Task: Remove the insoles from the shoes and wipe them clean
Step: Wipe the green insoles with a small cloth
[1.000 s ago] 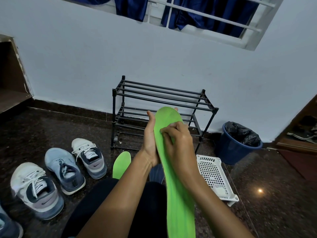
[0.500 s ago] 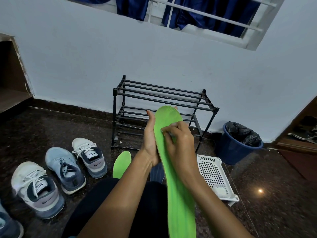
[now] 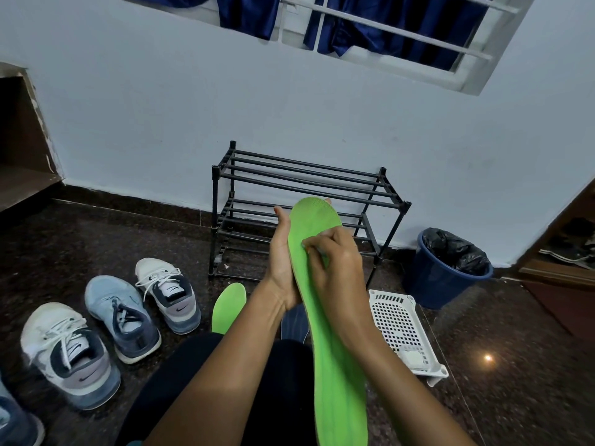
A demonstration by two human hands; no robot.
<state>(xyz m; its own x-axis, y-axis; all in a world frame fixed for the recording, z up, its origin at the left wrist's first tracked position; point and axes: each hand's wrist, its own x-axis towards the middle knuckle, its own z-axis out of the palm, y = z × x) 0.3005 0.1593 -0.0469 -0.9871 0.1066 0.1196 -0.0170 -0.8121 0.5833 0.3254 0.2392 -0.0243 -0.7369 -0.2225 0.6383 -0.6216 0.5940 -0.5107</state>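
I hold a long bright green insole [image 3: 338, 358] upright in front of me, toe end up. My left hand [image 3: 282, 262] grips its left edge from behind, thumb along the side. My right hand [image 3: 335, 262] lies curled on the insole's front face, pinching a small white wipe that is mostly hidden under the fingers. A second green insole [image 3: 227, 307] lies on the floor beyond my knees. Several sneakers stand on the floor at left: a white one [image 3: 67, 355], a light blue one [image 3: 119, 317] and another white one [image 3: 167, 292].
A black metal shoe rack [image 3: 302, 188] stands against the wall. A white perforated basket [image 3: 405, 329] lies on the floor at right, with a blue bin [image 3: 444, 278] lined in black behind it. A dark blue shoe [image 3: 294, 323] shows between my arms.
My right hand has slid a little down the insole's face from near the toe end, with a small shift to the left. The left hand keeps its grip.
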